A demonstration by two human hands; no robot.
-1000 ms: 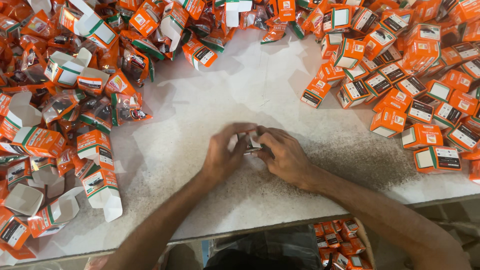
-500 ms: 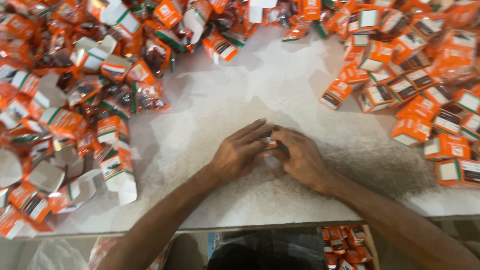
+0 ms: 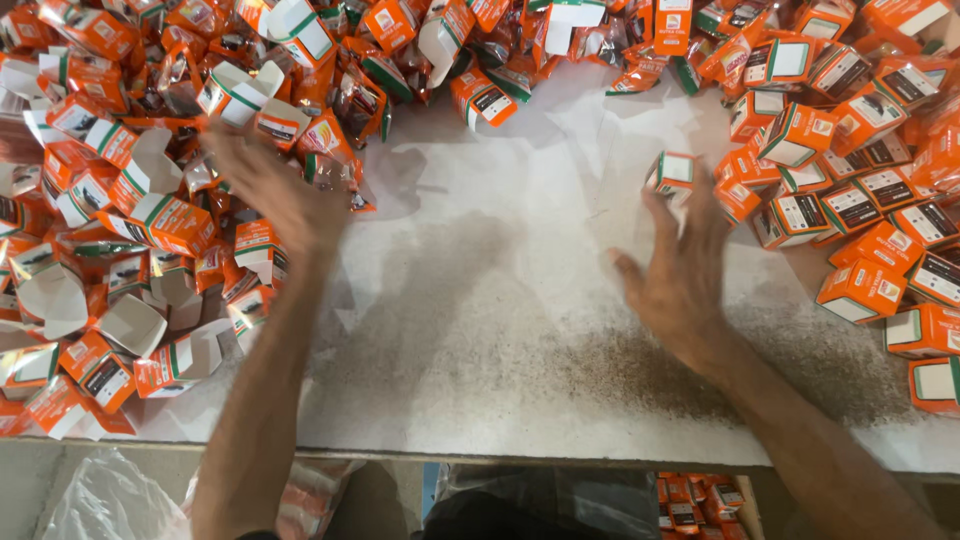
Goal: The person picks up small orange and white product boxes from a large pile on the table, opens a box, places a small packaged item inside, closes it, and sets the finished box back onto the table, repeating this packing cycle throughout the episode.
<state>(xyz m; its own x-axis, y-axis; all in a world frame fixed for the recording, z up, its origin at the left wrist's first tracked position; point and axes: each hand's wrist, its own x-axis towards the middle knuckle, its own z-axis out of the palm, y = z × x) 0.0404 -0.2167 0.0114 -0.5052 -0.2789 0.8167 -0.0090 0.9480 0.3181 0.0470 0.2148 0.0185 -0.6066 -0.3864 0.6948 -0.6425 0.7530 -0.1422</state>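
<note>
The left hand (image 3: 275, 190) is spread wide, fingers fanned and blurred, holding nothing; it hovers at the near edge of the left heap of open cartons (image 3: 120, 230), its fingertips over a foil sachet (image 3: 330, 165) and a half-folded orange-and-white carton (image 3: 258, 245) just beside the wrist. That heap is a jumble of unfolded orange, white and green cartons with their flaps up, mixed with shiny sachets, and it crowds the whole left side of the white tabletop (image 3: 500, 330).

The right hand (image 3: 680, 270) is also open, palm down and fingers stretched toward the far right. Its fingertips touch, or nearly touch, a small closed orange box (image 3: 672, 172) that stands alone just off the right pile; whether the fingers grip it cannot be told. Beyond it lies the pile of closed boxes (image 3: 860, 190), orange with white and green faces, packed close together and running along the right edge.

A further band of sachets and cartons (image 3: 520, 50) runs along the far side, joining the two heaps. Between the hands the tabletop is bare, stained darker near the right wrist. Below the near table edge sit a crumpled clear plastic bag (image 3: 100, 495) on the left and a container of more orange boxes (image 3: 700, 500) on the right.
</note>
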